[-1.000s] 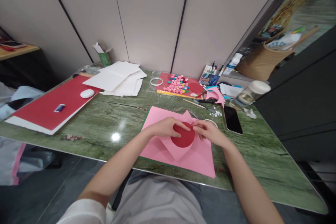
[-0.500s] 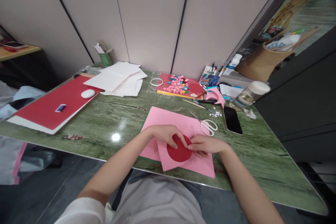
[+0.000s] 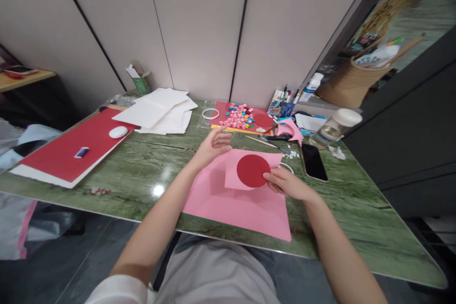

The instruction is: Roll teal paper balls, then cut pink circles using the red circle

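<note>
At right hand (image 3: 288, 183), red disc (image 3: 252, 171), face-up

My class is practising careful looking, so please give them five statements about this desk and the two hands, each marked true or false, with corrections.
1. The right hand holds the red circle together with a small pink sheet. True.
2. The left hand is gripping scissors. False: the left hand is open, with nothing seen in it.
3. A white oval thing lies on the large red sheet. True.
4. The green box stands to the right of the white papers. False: the green box is behind them, towards the left.
5. Small pink and blue pieces lie heaped together. True.
</note>
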Available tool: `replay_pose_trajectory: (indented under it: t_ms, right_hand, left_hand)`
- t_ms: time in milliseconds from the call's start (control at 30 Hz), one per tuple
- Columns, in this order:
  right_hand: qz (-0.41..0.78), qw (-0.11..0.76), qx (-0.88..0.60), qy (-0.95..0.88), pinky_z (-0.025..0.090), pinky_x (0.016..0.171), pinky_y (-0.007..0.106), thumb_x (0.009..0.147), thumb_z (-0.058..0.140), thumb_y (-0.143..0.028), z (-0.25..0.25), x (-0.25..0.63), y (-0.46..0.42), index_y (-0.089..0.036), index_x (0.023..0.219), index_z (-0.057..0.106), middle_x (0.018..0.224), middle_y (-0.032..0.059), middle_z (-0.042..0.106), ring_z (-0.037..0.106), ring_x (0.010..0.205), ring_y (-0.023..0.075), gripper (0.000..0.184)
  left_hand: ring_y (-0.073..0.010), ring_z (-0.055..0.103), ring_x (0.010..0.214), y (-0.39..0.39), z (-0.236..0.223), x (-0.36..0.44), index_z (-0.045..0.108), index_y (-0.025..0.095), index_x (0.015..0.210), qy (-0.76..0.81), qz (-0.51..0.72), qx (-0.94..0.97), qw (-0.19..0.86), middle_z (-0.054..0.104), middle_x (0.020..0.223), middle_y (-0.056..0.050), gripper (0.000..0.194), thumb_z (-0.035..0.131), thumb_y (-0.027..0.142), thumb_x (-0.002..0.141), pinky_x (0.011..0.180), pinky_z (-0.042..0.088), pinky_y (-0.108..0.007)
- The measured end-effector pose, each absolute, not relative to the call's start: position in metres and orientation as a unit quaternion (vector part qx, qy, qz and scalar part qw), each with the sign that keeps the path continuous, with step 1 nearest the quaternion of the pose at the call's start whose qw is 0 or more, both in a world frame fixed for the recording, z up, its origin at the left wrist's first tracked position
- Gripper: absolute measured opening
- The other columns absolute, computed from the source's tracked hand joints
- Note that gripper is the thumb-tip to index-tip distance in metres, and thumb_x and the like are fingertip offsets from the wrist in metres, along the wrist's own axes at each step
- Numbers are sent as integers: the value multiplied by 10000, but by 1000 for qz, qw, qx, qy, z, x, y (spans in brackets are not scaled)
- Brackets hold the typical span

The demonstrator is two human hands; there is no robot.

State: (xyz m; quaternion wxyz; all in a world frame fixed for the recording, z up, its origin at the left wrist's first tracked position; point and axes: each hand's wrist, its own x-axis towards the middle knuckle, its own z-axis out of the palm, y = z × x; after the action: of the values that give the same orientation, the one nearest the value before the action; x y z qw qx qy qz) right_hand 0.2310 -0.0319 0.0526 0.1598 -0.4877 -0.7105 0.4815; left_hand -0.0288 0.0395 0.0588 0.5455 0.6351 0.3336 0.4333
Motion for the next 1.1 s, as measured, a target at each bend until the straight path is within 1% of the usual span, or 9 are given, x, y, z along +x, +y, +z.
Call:
replay_pose_trajectory:
  t_ms: [33,133,267,367,567,733,933,1000,1100]
  right_hand:
    - [477,181,-497,-702,247,376,188,846,339,-515,53,231,-32,-135,601,496,422,-43,418,336,359,50,478]
    - [453,213,-507,-702,252,382,192,848,336,-511,55,229,-32,-139,574,493,405,-41,414,344,358,55,487]
    - [422,202,-509,-723,277,419,195,856,327,-500,56,224,-33,-144,571,489,436,-30,450,370,385,59,485]
    - [415,188,-503,-734,291,451,198,864,314,-492,57,222,-34,-148,564,473,450,-29,455,384,409,64,483]
    - [388,193,-512,-742,306,486,201,873,312,-469,56,221,-34,-150,564,474,477,-18,471,407,448,73,473]
    - [391,200,-516,-735,306,471,201,867,320,-476,56,217,-34,-147,564,481,470,-20,467,397,432,70,476]
    - [431,205,-512,-714,271,403,197,862,309,-475,63,239,-30,-130,710,568,459,-37,432,362,378,65,458]
    - [395,231,-544,-704,267,403,202,858,314,-467,64,256,-26,-134,722,564,474,-35,445,356,377,67,438]
    - [253,229,-597,-726,343,517,219,810,428,-434,59,281,-19,-153,737,578,606,7,557,471,530,108,327]
  left_hand:
    - [-168,539,996,40,58,-28,362,216,1262,352,443,602,563,523,1180,-108,637,615,316,686,815,433,-281]
    - [-179,586,887,34,53,-19,487,172,1160,388,371,548,641,585,1086,-109,549,611,396,674,730,466,-281]
    - [-221,602,883,16,47,1,587,106,1033,366,332,517,699,627,1025,-133,523,680,386,601,738,480,-308]
    - [-217,611,862,8,45,9,622,126,969,395,344,529,667,649,993,-102,469,706,357,570,748,488,-314]
    - [-219,624,799,6,49,10,662,131,829,489,346,600,530,682,865,-66,344,682,379,593,681,501,-300]
    - [-224,626,815,6,47,12,659,119,849,494,359,601,515,681,880,-77,373,677,392,597,675,506,-291]
    - [-243,618,848,13,44,6,655,107,871,477,397,566,543,673,917,-93,430,699,404,565,717,504,-319]
    - [-245,613,878,16,44,4,645,115,925,455,441,531,563,662,963,-96,454,707,381,563,745,500,-333]
    - [-251,609,897,20,44,1,637,121,955,427,495,474,590,654,990,-106,470,715,361,559,777,490,-364]
